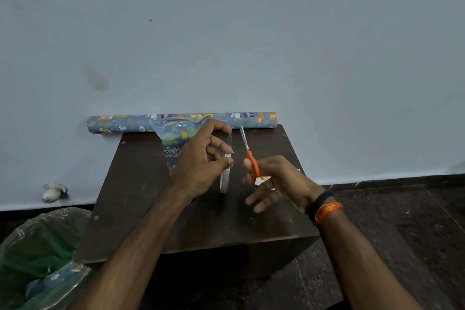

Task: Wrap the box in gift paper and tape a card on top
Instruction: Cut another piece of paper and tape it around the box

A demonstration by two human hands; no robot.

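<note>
My left hand (201, 156) holds a white roll of clear tape (224, 178) above the dark table (141, 184), its index finger and thumb stretching a strip of tape (230, 142) upward. My right hand (276, 181) grips orange-handled scissors (247, 152) just right of the strip, blades pointing up and away. The box wrapped in blue animal-print paper (173, 141) lies behind my left hand, partly hidden. A small pale card (261, 180) peeks out beneath my right hand.
A roll of the same gift paper (120, 124) lies along the wall at the table's far edge. A green plastic bag (37, 246) with paper scraps sits on the floor at the left. The floor to the right is dark.
</note>
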